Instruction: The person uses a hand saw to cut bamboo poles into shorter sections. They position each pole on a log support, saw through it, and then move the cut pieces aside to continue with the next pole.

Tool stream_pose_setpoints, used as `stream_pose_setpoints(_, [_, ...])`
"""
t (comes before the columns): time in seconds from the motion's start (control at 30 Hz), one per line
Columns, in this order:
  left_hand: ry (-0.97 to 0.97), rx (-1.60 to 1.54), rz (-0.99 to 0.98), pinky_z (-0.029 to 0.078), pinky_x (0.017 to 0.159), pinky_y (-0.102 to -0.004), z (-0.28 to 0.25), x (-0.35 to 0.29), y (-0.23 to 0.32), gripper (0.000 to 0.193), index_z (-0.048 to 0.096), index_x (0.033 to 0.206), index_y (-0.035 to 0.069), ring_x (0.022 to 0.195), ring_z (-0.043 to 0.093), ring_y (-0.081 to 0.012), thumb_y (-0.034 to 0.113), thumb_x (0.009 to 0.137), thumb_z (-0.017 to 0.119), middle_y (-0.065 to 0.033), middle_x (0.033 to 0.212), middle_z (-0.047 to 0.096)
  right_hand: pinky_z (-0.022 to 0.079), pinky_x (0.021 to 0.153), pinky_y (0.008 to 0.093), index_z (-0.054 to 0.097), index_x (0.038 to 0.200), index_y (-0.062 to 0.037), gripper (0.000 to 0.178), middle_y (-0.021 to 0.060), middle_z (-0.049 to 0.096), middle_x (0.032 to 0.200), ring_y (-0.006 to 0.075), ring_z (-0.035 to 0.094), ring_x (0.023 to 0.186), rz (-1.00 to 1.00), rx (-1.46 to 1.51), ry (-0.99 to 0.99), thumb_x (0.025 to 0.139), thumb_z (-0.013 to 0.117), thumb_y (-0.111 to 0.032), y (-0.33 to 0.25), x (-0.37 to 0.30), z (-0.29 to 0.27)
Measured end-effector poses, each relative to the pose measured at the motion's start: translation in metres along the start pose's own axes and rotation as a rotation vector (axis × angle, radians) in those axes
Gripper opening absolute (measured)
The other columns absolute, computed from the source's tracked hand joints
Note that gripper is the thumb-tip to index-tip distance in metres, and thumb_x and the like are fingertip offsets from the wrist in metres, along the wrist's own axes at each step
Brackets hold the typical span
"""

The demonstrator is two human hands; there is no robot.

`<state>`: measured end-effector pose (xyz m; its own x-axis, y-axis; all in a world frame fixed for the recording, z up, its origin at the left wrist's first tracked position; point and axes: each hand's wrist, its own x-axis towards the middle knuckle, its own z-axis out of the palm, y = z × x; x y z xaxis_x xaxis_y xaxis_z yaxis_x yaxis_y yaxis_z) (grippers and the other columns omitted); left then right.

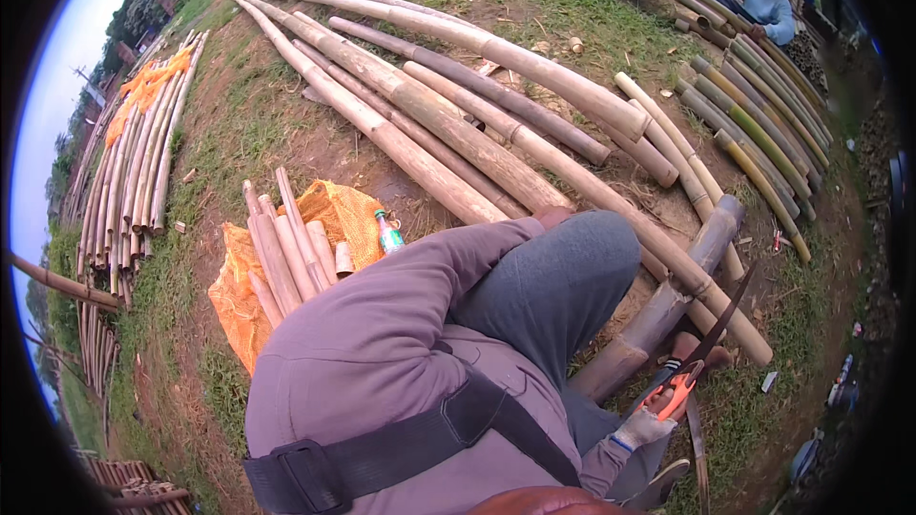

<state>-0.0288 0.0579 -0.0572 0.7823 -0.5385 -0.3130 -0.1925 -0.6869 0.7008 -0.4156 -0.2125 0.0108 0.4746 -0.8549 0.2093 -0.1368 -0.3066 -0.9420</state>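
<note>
My right hand (645,427), in a pale glove with bare fingertips, is closed round the orange handle of a hand saw (727,313). The dark blade points up and away, beside the end of a long tan bamboo pole (658,248). That pole rests across a thick grey bamboo log (618,360). Only a sliver of my left hand (553,216) shows past my raised knee, near the end of another thick bamboo pole (477,143). Its fingers are hidden. My bare foot (701,353) is by the log, close to the blade.
Several long bamboo poles fan out ahead on dirt and grass. To the left, an orange mesh sack (243,291) lies under short bamboo pieces, with a bottle (389,232) beside it. Green bamboo (754,114) is stacked at right, where another person (763,5) sits. A long blade-like piece (697,453) lies near my right hand.
</note>
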Motion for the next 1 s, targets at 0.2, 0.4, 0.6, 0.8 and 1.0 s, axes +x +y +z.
stream_pose_setpoints(0.2, [0.276, 0.309, 0.628, 0.053, 0.095, -0.0478, 0.003, 0.028, 0.061, 0.038, 0.071, 0.123, 0.021, 0.112, 0.066, -0.0336, 0.035, 0.088, 0.079, -0.0088, 0.11, 0.067, 0.055, 0.073, 0.0292, 0.061, 0.144, 0.0023, 0.045, 0.0087, 0.071, 0.112, 0.0141, 0.065, 0.081, 0.106, 0.052, -0.02, 0.106, 0.069, -0.018, -0.023, -0.008, 0.009])
stream_pose_setpoints(0.4, [0.184, 0.275, 0.793, 0.052, 0.101, -0.0502, 0.09, 0.101, 0.203, 0.036, 0.072, 0.123, 0.018, 0.114, 0.067, -0.037, 0.037, 0.093, 0.077, -0.014, 0.117, 0.07, 0.054, 0.103, 0.0399, 0.062, 0.139, 0.0118, 0.046, 0.0236, 0.073, 0.128, 0.0311, 0.072, 0.115, -0.078, -0.081, 0.14, 0.104, 0.072, -0.016, -0.041, -0.003, 0.002])
stream_pose_setpoints(0.6, [-0.006, 0.414, 0.611, 0.042, 0.111, -0.0555, 0.158, 0.124, 0.258, 0.052, 0.076, 0.129, 0.025, 0.13, 0.057, -0.0367, 0.061, 0.095, 0.062, -0.0145, 0.13, 0.066, 0.054, 0.104, 0.0418, 0.061, 0.14, 0.0134, 0.055, 0.0263, 0.072, 0.13, 0.0345, 0.072, 0.118, 0.044, -0.103, 0.086, 0.105, 0.073, -0.027, -0.04, -0.001, 0.004])
stream_pose_setpoints(0.8, [-0.085, 0.525, 0.424, 0.035, 0.11, -0.0524, 0.164, 0.123, 0.287, 0.072, 0.083, 0.124, 0.021, 0.133, 0.051, -0.034, 0.076, 0.091, 0.05, -0.015, 0.135, 0.063, 0.054, 0.104, 0.0423, 0.06, 0.14, 0.0143, 0.059, 0.0277, 0.071, 0.131, 0.0359, 0.072, 0.119, -0.014, -0.159, 0.08, 0.105, 0.072, -0.031, -0.044, 0.015, 0.003])
stream_pose_setpoints(1.0, [-0.091, 0.569, 0.402, 0.033, 0.108, -0.052, 0.174, 0.122, 0.295, 0.081, 0.085, 0.117, 0.015, 0.131, 0.049, -0.0328, 0.081, 0.091, 0.047, -0.0172, 0.136, 0.063, 0.055, 0.103, 0.0416, 0.06, 0.14, 0.0132, 0.058, 0.0267, 0.072, 0.13, 0.0348, 0.072, 0.117, -0.021, -0.18, 0.051, 0.106, 0.071, -0.032, -0.042, 0.018, 0.0])
